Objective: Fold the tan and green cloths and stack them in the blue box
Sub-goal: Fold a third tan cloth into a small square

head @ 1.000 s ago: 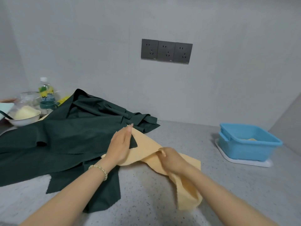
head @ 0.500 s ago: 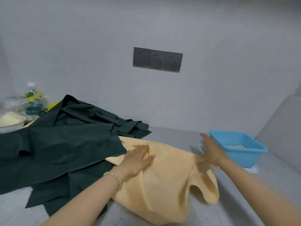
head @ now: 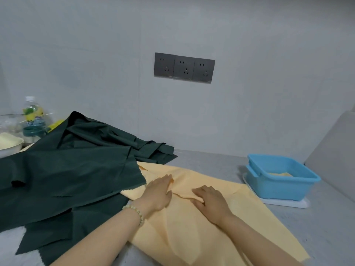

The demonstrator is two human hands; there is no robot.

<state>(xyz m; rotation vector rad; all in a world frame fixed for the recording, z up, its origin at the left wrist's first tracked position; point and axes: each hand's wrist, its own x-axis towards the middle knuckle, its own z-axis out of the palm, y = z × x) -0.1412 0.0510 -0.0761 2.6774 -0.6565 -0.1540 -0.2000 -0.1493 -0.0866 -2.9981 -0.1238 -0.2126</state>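
Grey speckled counter [head: 317,227] met a plain grey wall carrying a triple socket plate [head: 184,68]. Blue box [head: 278,187] stood on a white tray [head: 288,203]. Tan cloth [head: 249,217] lay spread left of the box, its edge just beside the tray. Left hand [head: 158,192] and right hand [head: 211,203] pressed flat on it, gripping nothing. Green cloth [head: 76,173] was heaped farther left of the box, overlapping the tan edge. Bare counter showed in front of the box.

In front of you a plain grey wall [head: 249,54] | on it three dark sockets [head: 184,68] in one row | below, grey speckled worktop [head: 217,162] | at your right a side wall [head: 338,150] | light soft, even
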